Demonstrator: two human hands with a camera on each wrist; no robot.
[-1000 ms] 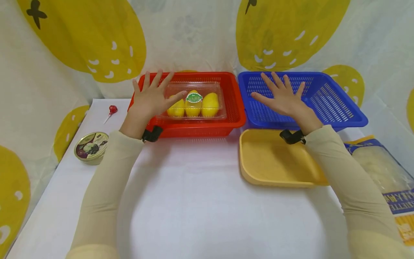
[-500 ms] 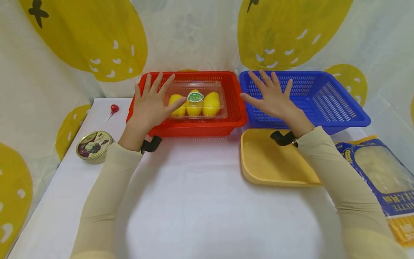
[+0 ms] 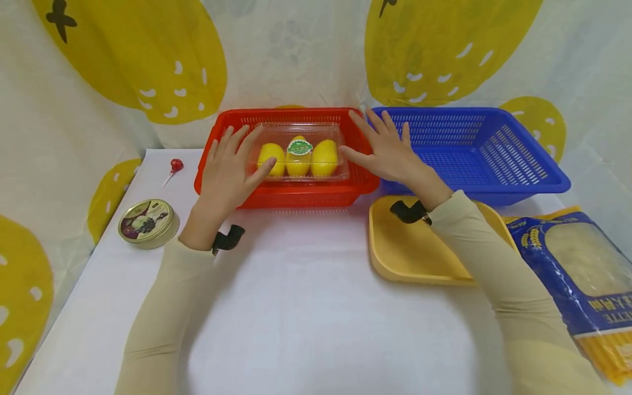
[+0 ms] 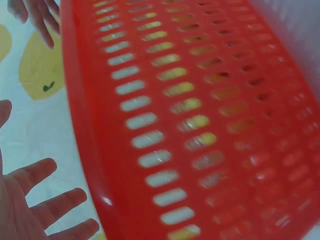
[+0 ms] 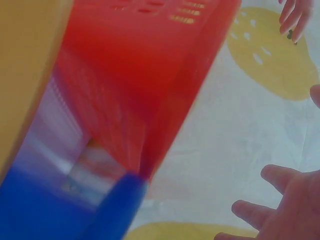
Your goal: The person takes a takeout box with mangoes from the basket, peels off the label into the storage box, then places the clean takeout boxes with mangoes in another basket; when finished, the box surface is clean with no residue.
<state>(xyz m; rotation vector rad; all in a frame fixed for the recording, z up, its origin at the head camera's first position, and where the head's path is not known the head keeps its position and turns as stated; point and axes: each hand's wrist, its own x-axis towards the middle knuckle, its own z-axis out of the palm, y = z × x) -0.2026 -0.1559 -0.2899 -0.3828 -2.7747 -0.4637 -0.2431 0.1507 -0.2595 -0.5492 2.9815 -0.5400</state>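
1. Both ends of the pack [image 3: 312, 156] want even support; judging this a reach for it, I'd lift level.
2. It looks clear, green label [image 3: 299, 147] over three yellow fruits [image 3: 324, 158], inside the red basket [image 3: 296, 198].
3. I see left hand [image 3: 229, 171] and right hand [image 3: 387, 152], fingers apart, gripping nothing.

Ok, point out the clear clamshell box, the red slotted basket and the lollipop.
Clear clamshell box [image 3: 299, 148], head view: on its green label.
Red slotted basket [image 3: 296, 197], head view: on its front wall.
Lollipop [image 3: 176, 164], head view: on its red candy.
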